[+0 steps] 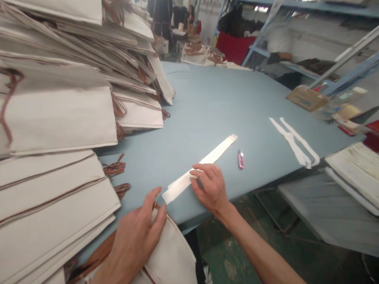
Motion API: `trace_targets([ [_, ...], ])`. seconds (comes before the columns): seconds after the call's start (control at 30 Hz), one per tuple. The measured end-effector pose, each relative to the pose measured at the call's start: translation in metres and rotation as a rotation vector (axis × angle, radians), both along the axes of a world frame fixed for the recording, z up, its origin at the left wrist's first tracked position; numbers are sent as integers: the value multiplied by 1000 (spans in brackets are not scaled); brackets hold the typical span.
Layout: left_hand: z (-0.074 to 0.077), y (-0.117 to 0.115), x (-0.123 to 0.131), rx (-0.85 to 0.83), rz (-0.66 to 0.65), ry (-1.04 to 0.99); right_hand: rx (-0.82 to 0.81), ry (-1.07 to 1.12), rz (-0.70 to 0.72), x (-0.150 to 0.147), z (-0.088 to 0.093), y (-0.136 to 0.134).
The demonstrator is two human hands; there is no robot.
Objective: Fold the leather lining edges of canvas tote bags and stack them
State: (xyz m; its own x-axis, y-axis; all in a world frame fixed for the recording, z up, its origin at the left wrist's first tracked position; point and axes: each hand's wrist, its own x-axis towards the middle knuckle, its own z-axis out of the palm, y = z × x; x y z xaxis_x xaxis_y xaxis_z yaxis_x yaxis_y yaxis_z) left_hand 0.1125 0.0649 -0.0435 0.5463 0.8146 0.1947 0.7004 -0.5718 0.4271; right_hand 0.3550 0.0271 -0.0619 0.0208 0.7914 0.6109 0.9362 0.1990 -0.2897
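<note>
The left hand [136, 228] pinches the cream bag [174, 252] at the near edge of the tabletop [213, 102]; the right hand [211, 187], half-curled, touches the white strips [180, 185], though whether it grips them cannot be told; these slant inward from that edge, pink snips [241, 161] nearby; stacked bags [59, 114] bound the left; the cardboard box [306, 98] has unclear contents.

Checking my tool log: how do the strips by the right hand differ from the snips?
The strips are white; the snips have a pink handle. The strips are longer than the snips. The right hand is at the strips; the snips lie untouched. Both lie on the table.
</note>
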Motion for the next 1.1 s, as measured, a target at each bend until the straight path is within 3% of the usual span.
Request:
trace_targets([
  [0.07, 0, 1, 3, -61, -46, 29, -21, 11, -54, -10, 7, -9],
  [0.2, 1, -2, -5, -91, 21, -74, -159, 29, -69, -41, 20, -24],
  [0.37, 4, -3, -9, -13, 3, -88, -377, -62, -142, -67, 19, -16],
  [0.57, -1, -3, -7, 11, -8, -78, -400, -66, -149, -62, 9, -6],
  [0.77, -3, -5, -9, -32, -21, -78, -452, 58, -111, -54, 10, -7],
  [1.0, 3, 0, -4, -119, -2, 61, -469, 139, -99, -46, 10, -11],
  [1.1, 1, -2, -5, -126, 20, -31, -470, 76, -46, -50, 16, -10],
])
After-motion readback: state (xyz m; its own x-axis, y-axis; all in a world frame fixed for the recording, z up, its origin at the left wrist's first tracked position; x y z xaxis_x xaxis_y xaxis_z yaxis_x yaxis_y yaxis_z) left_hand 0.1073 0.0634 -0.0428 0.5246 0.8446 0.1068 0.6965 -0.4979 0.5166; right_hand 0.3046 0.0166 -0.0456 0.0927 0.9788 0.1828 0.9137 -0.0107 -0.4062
